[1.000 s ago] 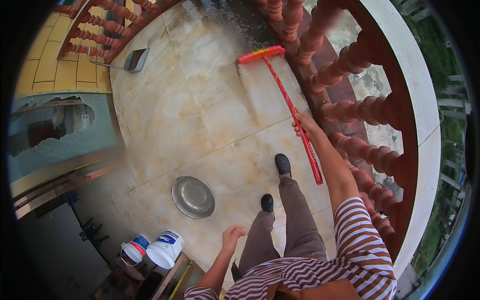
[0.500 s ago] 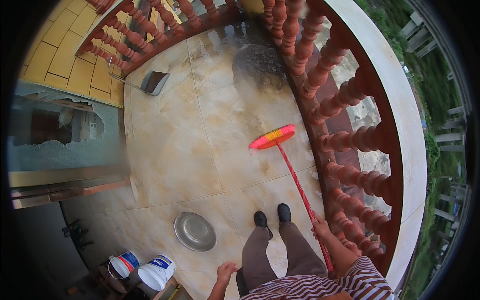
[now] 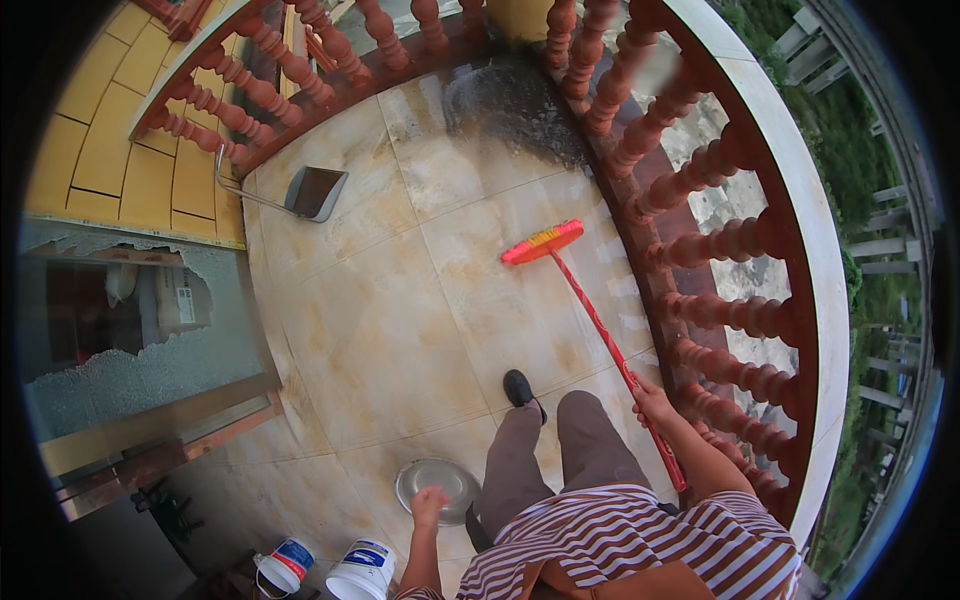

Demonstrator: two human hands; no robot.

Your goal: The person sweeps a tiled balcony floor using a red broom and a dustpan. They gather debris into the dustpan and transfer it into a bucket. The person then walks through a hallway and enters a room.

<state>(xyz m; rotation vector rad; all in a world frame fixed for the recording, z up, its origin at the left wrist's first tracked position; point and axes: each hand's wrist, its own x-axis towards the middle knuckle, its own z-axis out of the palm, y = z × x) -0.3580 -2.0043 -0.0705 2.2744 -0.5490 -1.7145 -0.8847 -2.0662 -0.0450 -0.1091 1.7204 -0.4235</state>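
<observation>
My right hand [image 3: 655, 402] is wrapped round the red handle of a broom [image 3: 612, 345]. The pink and yellow bristle head [image 3: 543, 243] hovers over or rests on the tiled floor ahead; I cannot tell which. My left hand [image 3: 429, 506] hangs at my left side with its fingers curled in and nothing seen in it. Behind it on the floor lies a round metal basin [image 3: 455, 483], partly covered by that hand in the picture. One dark shoe [image 3: 520, 388] shows; my right knee hides the other.
Red balusters [image 3: 735, 309] under a pale rail [image 3: 820, 290] line the right and far sides. A dark wet patch [image 3: 515, 110] covers the far corner. A long-handled dustpan [image 3: 317, 193] lies far left. Two white buckets [image 3: 362, 572] stand near left, below a broken glass pane [image 3: 130, 355].
I have stepped forward, so the basin and buckets sit closer to me. The dark patch in the far corner has changed shape. The broom stays in my right hand.
</observation>
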